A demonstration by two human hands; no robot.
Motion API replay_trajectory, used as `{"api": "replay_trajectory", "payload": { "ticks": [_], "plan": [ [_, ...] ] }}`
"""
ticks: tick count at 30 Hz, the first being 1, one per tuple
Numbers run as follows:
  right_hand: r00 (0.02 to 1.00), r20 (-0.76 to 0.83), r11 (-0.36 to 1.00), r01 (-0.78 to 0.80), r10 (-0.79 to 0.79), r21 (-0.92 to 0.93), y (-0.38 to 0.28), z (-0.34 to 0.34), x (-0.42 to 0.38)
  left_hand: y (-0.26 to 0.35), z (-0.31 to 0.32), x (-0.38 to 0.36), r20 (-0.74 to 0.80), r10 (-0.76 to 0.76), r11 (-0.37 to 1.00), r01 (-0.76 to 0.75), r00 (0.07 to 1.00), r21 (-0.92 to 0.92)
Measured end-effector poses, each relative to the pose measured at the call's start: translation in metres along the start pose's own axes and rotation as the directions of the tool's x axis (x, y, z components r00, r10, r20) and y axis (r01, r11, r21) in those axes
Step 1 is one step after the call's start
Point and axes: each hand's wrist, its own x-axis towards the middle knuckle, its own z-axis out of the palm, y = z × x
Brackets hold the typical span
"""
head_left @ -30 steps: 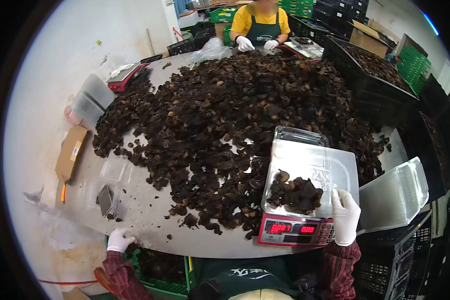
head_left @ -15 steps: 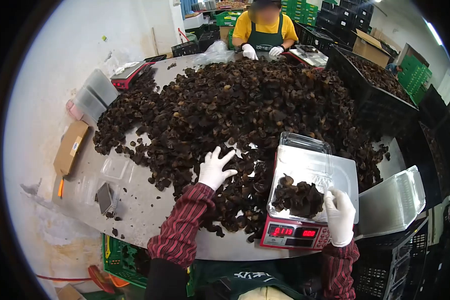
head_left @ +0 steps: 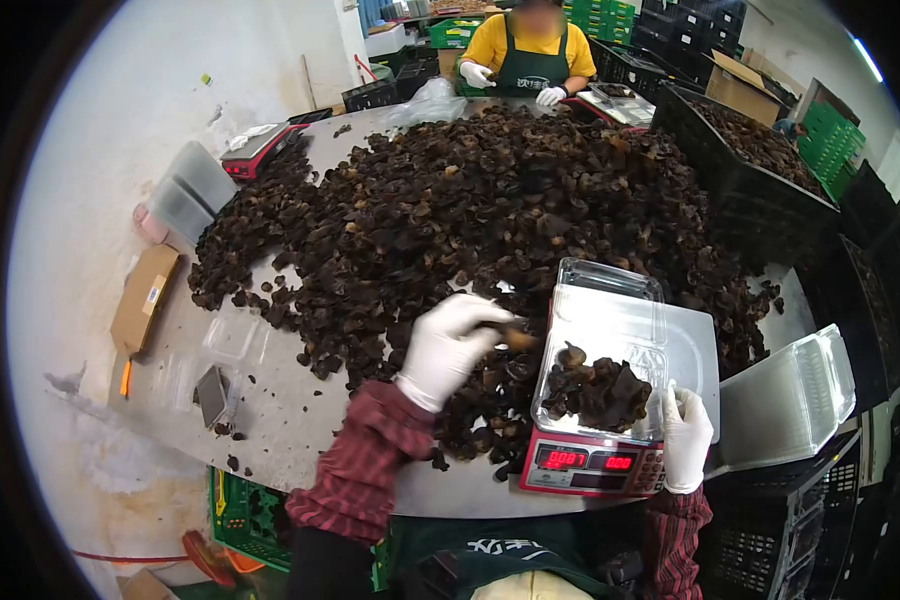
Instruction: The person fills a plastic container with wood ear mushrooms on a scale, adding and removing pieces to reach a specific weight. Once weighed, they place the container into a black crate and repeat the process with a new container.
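Note:
My left hand (head_left: 452, 345), in a white glove, pinches a brown piece of wood ear mushroom (head_left: 516, 340) just left of the scale. A clear plastic box (head_left: 602, 278) rests on the red-trimmed digital scale (head_left: 692, 345), holding a small clump of dark wood ear mushrooms (head_left: 598, 392). At the box's right edge is my right hand (head_left: 686, 438), also gloved, its fingers closed on the rim. The scale's red display reads 0.087 and 0.00. Loose mushrooms lie beneath my left hand.
A large heap of wood ear mushrooms (head_left: 470, 210) covers the metal table (head_left: 300, 430). Stacked clear boxes (head_left: 790, 400) stand right of the scale. A person (head_left: 540, 55) works across the table. A black crate (head_left: 740, 190) of mushrooms is at right, a cardboard piece (head_left: 145, 300) at left.
My left hand has gone from spread over the mushrooms to pinching one, closer to the scale. The reading dropped from 0.113 to 0.087. The person opposite raised one hand.

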Motion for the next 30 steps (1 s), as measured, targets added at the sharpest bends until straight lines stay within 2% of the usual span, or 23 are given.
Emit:
{"api": "replay_trajectory", "payload": {
  "ticks": [1,2,3,4,5,7,8,9,10,12,13,14,16,17,18,19,20,21,25,27,28,29,30],
  "plan": [
    [1.000,0.004,1.000,0.003,-0.003,0.004,-0.003,0.001,-0.001,0.012,0.020,0.001,0.031,0.196,0.977,-0.198,0.980,0.083],
    [0.999,-0.005,0.999,-0.033,0.033,0.011,-0.006,0.002,-0.001,0.029,0.040,-0.001,0.085,0.247,0.962,-0.255,0.965,0.100],
    [0.998,-0.014,0.998,-0.066,0.067,0.018,-0.008,0.005,-0.001,0.029,0.060,-0.004,0.141,0.355,0.906,-0.378,0.924,0.192],
    [0.998,-0.007,0.998,-0.061,0.061,0.021,-0.006,0.006,-0.001,0.028,0.081,-0.007,0.226,0.398,0.860,-0.448,0.889,0.246],
    [0.995,0.017,0.994,-0.101,0.101,0.029,-0.001,0.006,0.000,0.018,0.098,-0.009,0.376,0.357,0.829,-0.475,0.855,0.294],
    [0.991,0.045,0.991,-0.128,0.126,0.033,0.004,0.005,0.002,0.025,0.110,-0.015,0.429,0.449,0.709,-0.605,0.784,0.362],
    [0.993,0.028,0.993,-0.117,0.116,0.026,0.006,0.004,0.001,0.025,0.107,-0.014,0.423,0.450,0.709,-0.603,0.786,0.366],
    [0.994,0.011,0.993,-0.113,0.112,0.017,0.007,0.002,0.000,0.026,0.100,-0.015,0.355,0.488,0.749,-0.591,0.797,0.299],
    [1.000,-0.015,0.999,-0.019,0.018,-0.044,-0.001,-0.001,-0.002,0.027,0.090,-0.018,0.285,0.516,0.783,-0.580,0.808,0.227],
    [0.999,-0.016,0.998,-0.049,0.049,-0.044,-0.008,-0.005,-0.002,0.026,0.059,-0.025,0.191,0.412,0.830,-0.453,0.891,0.324],
    [0.997,-0.025,0.996,-0.078,0.077,-0.044,-0.009,-0.007,-0.002,0.021,0.042,-0.035,0.178,0.256,0.839,-0.310,0.950,0.448],
    [0.998,-0.062,0.999,-0.029,0.027,-0.022,-0.006,-0.005,-0.001,-0.012,0.027,-0.047,0.157,0.167,0.807,-0.226,0.973,0.546],
    [0.996,-0.086,0.998,0.015,-0.020,-0.057,-0.005,-0.008,-0.003,-0.038,-0.005,-0.075,0.164,-0.109,0.665,-0.051,0.980,0.745],
    [0.992,-0.105,0.995,0.066,-0.073,-0.069,-0.001,-0.008,-0.004,-0.045,-0.013,-0.086,0.176,-0.252,0.561,-0.005,0.951,0.828],
    [0.993,-0.102,0.997,0.052,-0.057,-0.060,-0.005,-0.008,-0.006,-0.062,-0.018,-0.100,0.200,-0.294,0.551,-0.006,0.935,0.834],
    [0.994,-0.096,0.998,0.040,-0.044,-0.050,-0.009,-0.008,-0.006,-0.075,-0.021,-0.111,0.230,-0.180,0.557,-0.093,0.957,0.825],
    [0.993,-0.095,0.996,0.067,-0.072,-0.056,-0.008,-0.008,-0.007,-0.086,-0.025,-0.115,0.185,-0.163,0.651,-0.035,0.969,0.758],
    [0.992,-0.102,0.997,0.065,-0.069,-0.041,-0.005,-0.006,-0.007,-0.092,-0.026,-0.120,0.138,-0.124,0.667,-0.021,0.983,0.745],
    [0.998,-0.045,0.999,0.030,-0.032,-0.045,-0.017,-0.014,-0.011,-0.104,-0.036,-0.111,-0.025,-0.137,0.827,0.128,0.990,0.547],
    [1.000,-0.027,0.998,-0.003,0.001,-0.064,-0.025,-0.015,-0.013,-0.099,-0.039,-0.098,-0.091,-0.243,0.881,0.259,0.966,0.396],
    [0.996,0.031,0.991,0.087,-0.084,-0.102,-0.036,-0.017,-0.014,-0.097,-0.039,-0.090,-0.107,-0.375,0.891,0.390,0.921,0.233],
    [0.982,0.097,0.975,0.177,-0.165,-0.134,-0.045,-0.017,-0.014,-0.095,-0.036,-0.080,-0.096,-0.380,0.913,0.390,0.920,0.119],
    [0.968,0.147,0.966,0.222,-0.202,-0.136,-0.052,-0.014,-0.013,-0.048,-0.023,-0.061,-0.042,-0.485,0.870,0.477,0.874,-0.123]
  ]
}}
